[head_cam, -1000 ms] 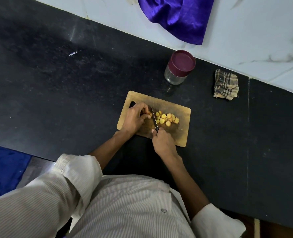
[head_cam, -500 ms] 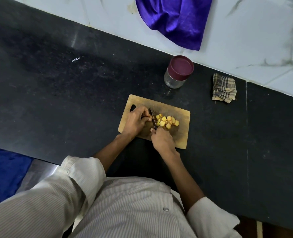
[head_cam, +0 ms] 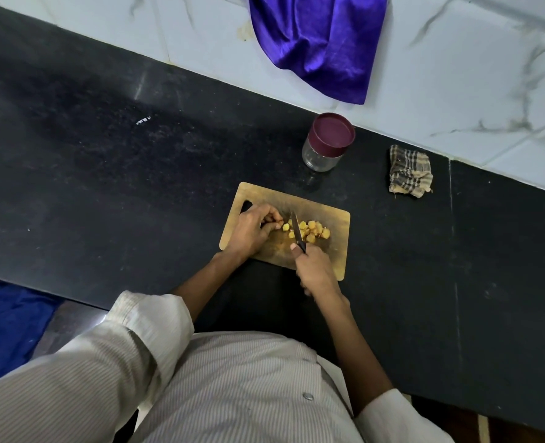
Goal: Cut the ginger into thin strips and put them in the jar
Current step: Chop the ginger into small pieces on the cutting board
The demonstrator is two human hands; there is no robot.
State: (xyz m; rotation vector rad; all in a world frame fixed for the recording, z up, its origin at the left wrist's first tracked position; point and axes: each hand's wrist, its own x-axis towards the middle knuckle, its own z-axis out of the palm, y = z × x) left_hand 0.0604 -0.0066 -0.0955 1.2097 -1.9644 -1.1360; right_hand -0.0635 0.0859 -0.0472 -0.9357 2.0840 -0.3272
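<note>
I see a matt tan wooden cutting board (head_cam: 325, 212), a clear glass jar (head_cam: 320, 158) at its 12 o'clock, glossy purple satin cloth (head_cam: 315, 43), and a speckled black stone counter (head_cam: 104, 174).

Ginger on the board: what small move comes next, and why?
Probably press the knife down for another slice. The right hand grips its handle, the blade sits beside the piece the left hand pinches, cut ginger pieces lie right of it, and the jar is lidded.

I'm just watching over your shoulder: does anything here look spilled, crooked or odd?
Nothing is spilled. One oddity: the ginger on the cutting board lies in round chunks rather than thin strips, and the jar behind the board has its maroon lid on.
</note>
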